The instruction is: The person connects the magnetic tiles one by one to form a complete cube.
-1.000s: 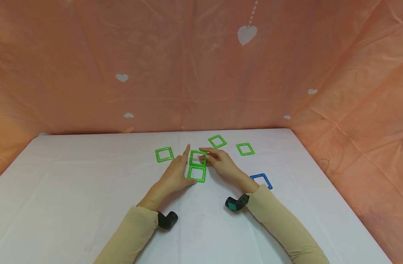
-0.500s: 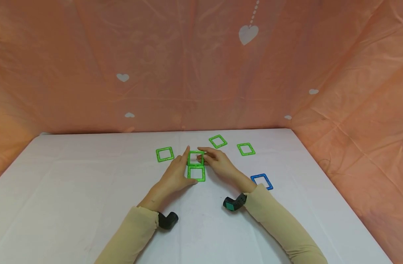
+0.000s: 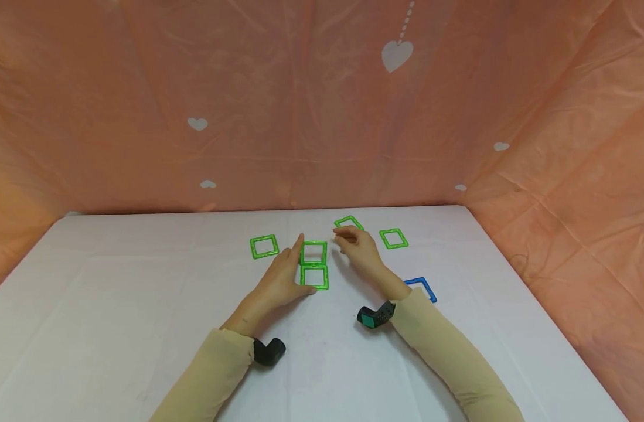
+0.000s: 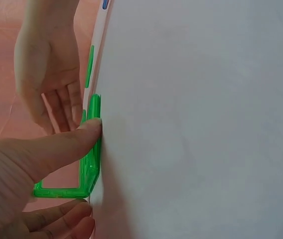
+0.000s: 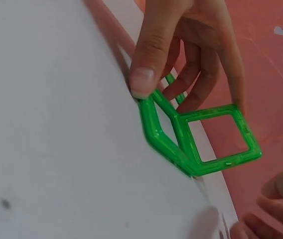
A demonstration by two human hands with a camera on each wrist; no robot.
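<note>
1 pair of joined green translucent plastic square frames (image 3: 314, 265): centre of white-clothed counter (image 3: 142, 328), towards far edge; 1 flat, 1 upright. Left hand (image 3: 280, 278): part-closed, thumb and fingers holding the pair. Right hand (image 3: 362, 251): loosely curled, holding nothing. Handling, judged: light, stiff, slick; seam may hinge. Hold: outer rims, beside seam.

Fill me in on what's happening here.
A person's left hand is touching a pair of joined green frames on a white table: one lies flat, the other stands upright from its far edge. The right hand holds nothing and partly hides the farthest green frame. Also on the table are the left green frame, the right green frame and a partly covered blue frame.
</note>
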